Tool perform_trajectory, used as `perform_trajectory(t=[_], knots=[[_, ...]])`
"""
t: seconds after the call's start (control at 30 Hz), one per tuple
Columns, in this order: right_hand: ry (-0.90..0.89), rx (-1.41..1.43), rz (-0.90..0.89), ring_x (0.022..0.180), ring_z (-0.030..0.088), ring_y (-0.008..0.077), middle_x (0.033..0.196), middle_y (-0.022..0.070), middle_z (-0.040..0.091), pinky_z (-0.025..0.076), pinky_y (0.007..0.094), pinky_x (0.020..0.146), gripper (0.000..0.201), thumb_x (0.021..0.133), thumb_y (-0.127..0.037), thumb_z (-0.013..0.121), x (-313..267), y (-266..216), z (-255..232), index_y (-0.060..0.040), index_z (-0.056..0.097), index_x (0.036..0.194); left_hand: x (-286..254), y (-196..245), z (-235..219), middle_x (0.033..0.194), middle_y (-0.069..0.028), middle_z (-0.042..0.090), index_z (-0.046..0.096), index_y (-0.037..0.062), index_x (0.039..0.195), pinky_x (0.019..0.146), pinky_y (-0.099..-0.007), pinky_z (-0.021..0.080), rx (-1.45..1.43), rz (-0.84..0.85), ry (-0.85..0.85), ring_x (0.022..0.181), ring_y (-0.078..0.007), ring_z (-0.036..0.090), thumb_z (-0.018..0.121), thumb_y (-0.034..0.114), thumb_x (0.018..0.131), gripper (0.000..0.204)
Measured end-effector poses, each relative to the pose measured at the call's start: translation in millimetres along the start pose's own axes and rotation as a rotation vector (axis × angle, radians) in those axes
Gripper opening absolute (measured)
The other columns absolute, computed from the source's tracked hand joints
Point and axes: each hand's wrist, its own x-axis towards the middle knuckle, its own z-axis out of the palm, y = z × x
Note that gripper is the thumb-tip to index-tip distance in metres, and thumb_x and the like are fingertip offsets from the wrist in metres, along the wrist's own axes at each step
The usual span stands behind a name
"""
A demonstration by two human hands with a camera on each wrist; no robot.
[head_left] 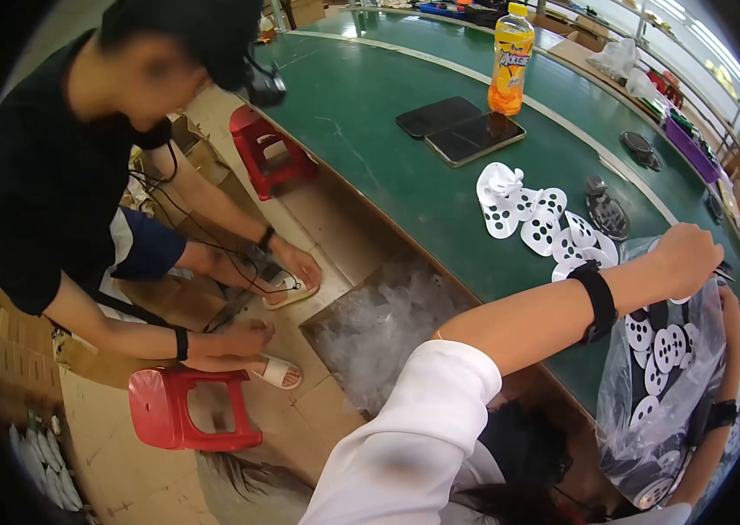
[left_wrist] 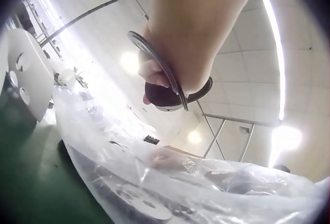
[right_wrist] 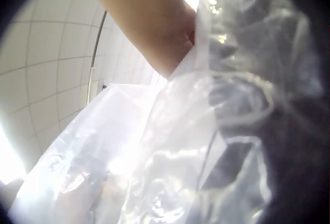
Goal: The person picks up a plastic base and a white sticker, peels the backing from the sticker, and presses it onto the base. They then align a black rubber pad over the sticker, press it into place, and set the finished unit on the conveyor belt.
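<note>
My left hand [head_left: 689, 258] is held above the mouth of a clear plastic bag [head_left: 619, 394]. In the left wrist view, the fingers of the left hand [left_wrist: 165, 66] curl round dark, thin oval pieces [left_wrist: 162, 95]. The bag holds white discs with black dots [head_left: 663, 350] and dark parts. My right hand [head_left: 729, 302] is at the bag's far side, partly hidden; in the right wrist view the right hand [right_wrist: 191, 28] grips the bag's upper edge, its fingertips covered by the plastic [right_wrist: 170, 131]. More dotted white pieces [head_left: 540, 232] lie on the green table beside the bag.
Phones [head_left: 475, 138], an orange drink bottle [head_left: 511, 61] and a black part [head_left: 606, 210] are on the green table [head_left: 370, 114]. A box of clear plastic [head_left: 387, 324] stands on the floor below. At left a person [head_left: 55, 192] bends forward near red stools [head_left: 164, 407].
</note>
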Motion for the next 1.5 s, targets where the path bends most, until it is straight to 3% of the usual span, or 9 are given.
perform_trajectory(t=[0.27, 0.43, 0.57, 0.67, 0.8, 0.93, 1.0, 1.27, 1.5], knots=[[-0.139, -0.041, 0.122, 0.076, 0.057, 0.0217, 0.083, 0.0124, 0.058, 0.044, 0.03, 0.07, 0.03, 0.069, -0.015, 0.061, 7.0, 21.8, 4.7, 0.0026, 0.056, 0.093, -0.3, -0.9, 4.8, 0.066, -0.0153, 0.059, 0.059, 0.0033, 0.077, 0.06, -0.0386, 0.046, -0.028, 0.022, -0.023, 0.065, -0.0313, 0.06, 0.061, 0.026, 0.074, 0.022], [0.216, -0.141, 0.156, 0.07, 0.054, 0.0153, 0.075, 0.0101, 0.058, 0.044, 0.0288, 0.063, 0.025, 0.076, -0.022, 0.061, 3.0, 52.4, 19.1, 0.0023, 0.056, 0.08, 4.5, 2.0, 6.4, 0.068, -0.0174, 0.059, 0.059, 0.0021, 0.076, 0.062, -0.0402, 0.046, -0.22, -0.046, -0.001, 0.065, -0.0345, 0.059, 0.062, 0.024, 0.072, 0.022], [0.132, 0.1, 0.062, 0.059, 0.05, 0.0111, 0.065, 0.0024, 0.053, 0.042, 0.0248, 0.054, 0.019, 0.078, -0.02, 0.06, 18.5, 104.1, 20.3, -0.002, 0.055, 0.074, 12.2, -3.1, -5.8, 0.07, -0.0187, 0.06, 0.059, -0.0013, 0.079, 0.062, -0.0394, 0.046, -0.418, -0.024, 0.143, 0.065, -0.034, 0.058, 0.061, 0.022, 0.072, 0.024], [-0.088, 0.482, 0.264, 0.046, 0.045, 0.0058, 0.058, -0.0032, 0.048, 0.036, 0.0202, 0.042, 0.012, 0.076, -0.015, 0.059, 25.5, 21.7, -16.8, -0.0048, 0.053, 0.074, 18.7, -15.9, -28.5, 0.068, -0.0134, 0.06, 0.059, -0.0023, 0.079, 0.058, -0.0339, 0.044, -0.805, -0.215, -0.007, 0.058, -0.0217, 0.055, 0.06, 0.027, 0.075, 0.03], [-0.008, 0.447, 0.12, 0.052, 0.049, 0.0044, 0.062, -0.0018, 0.051, 0.038, 0.0204, 0.044, 0.008, 0.073, -0.01, 0.057, 43.5, -66.0, -37.0, -0.0038, 0.054, 0.077, 17.1, -25.4, -55.5, 0.065, -0.0042, 0.051, 0.056, -0.005, 0.082, 0.04, -0.0233, 0.034, -0.745, -0.738, 0.361, 0.051, -0.0089, 0.046, 0.055, 0.056, 0.078, 0.061], [0.063, 0.09, -0.14, 0.057, 0.053, 0.0094, 0.067, 0.0042, 0.058, 0.042, 0.0241, 0.052, 0.011, 0.073, -0.009, 0.057, 81.7, -109.3, -19.4, -0.0023, 0.058, 0.082, 19.1, -59.3, -70.5, 0.077, -0.0103, 0.057, 0.05, -0.0064, 0.096, 0.031, -0.0191, 0.025, -1.139, -0.53, 0.407, 0.042, -0.0035, 0.037, 0.051, 0.046, 0.084, 0.054], [0.026, -0.023, -0.199, 0.075, 0.06, 0.0271, 0.08, 0.0117, 0.063, 0.047, 0.0343, 0.068, 0.015, 0.071, -0.013, 0.059, 100.6, -126.3, -0.8, -0.0069, 0.061, 0.084, 18.2, -59.0, -72.1, 0.088, -0.0153, 0.06, 0.05, -0.0058, 0.096, 0.031, -0.0188, 0.025, -1.202, -0.558, 0.472, 0.04, -0.004, 0.033, 0.05, 0.04, 0.086, 0.047], [-0.173, 0.071, -0.404, 0.081, 0.06, 0.0263, 0.094, 0.0126, 0.062, 0.047, 0.0337, 0.07, 0.03, 0.076, -0.019, 0.059, 103.2, -130.6, 46.0, -0.0083, 0.058, 0.104, 6.7, -51.5, -71.1, 0.095, -0.0192, 0.058, 0.047, -0.0082, 0.096, 0.029, -0.0173, 0.025, -1.366, -0.636, 0.144, 0.037, -0.0038, 0.031, 0.045, 0.036, 0.089, 0.044], [-0.117, 0.796, -0.041, 0.074, 0.054, 0.0106, 0.082, 0.0023, 0.057, 0.044, 0.0244, 0.06, 0.038, 0.089, -0.036, 0.043, 50.7, -165.7, -16.9, -0.0036, 0.058, 0.1, 0.0, -24.2, -49.6, 0.082, -0.0144, 0.062, 0.051, -0.0018, 0.097, 0.03, -0.016, 0.025, -1.467, -0.652, -0.248, 0.036, -0.002, 0.035, 0.047, 0.031, 0.088, 0.035]])
